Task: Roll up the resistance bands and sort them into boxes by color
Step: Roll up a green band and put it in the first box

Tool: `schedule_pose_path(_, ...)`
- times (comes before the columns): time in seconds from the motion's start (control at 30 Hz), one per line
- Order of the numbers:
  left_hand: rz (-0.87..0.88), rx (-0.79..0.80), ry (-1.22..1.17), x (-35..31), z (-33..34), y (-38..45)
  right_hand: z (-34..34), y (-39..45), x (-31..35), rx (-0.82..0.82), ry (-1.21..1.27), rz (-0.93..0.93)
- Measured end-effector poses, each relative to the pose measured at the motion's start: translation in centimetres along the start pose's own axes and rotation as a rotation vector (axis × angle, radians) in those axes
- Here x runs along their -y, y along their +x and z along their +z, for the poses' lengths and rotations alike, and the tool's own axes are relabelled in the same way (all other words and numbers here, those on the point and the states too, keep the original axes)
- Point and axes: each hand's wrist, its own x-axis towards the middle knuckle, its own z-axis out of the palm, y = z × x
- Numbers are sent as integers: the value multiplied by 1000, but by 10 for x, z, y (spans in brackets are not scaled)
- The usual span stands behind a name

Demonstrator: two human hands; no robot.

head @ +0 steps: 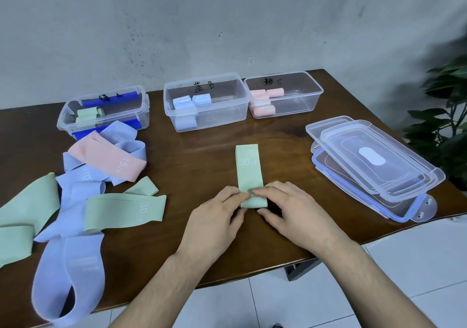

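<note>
A green band [249,169] marked 30 LB lies flat and straight on the table, pointing away from me. My left hand [217,216] and my right hand [290,209] pinch its near end, which is folded over into a small roll. Three clear boxes stand at the back: the left box [66,123] holds green rolls, the middle box [227,117] holds blue rolls, the right box [303,100] holds pink rolls. A loose pile at the left holds a pink band [108,160], blue bands [80,188] and green bands [126,210].
Stacked clear lids [374,166] lie at the right of the brown table [189,155]. A leafy plant [447,115] stands past the right edge. One long blue band [70,277] hangs over the table's near-left edge. White floor tiles show below.
</note>
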Motion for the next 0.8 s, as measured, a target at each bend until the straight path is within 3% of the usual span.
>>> schedule_pose_path(0.5,106,79,-22,-14,-6,-35,4,-44,4,-73,-30,-140)
schedule_pose_path(0.8,86,118,-29,-13,-9,-28,5,-42,7,-114,-6,-118)
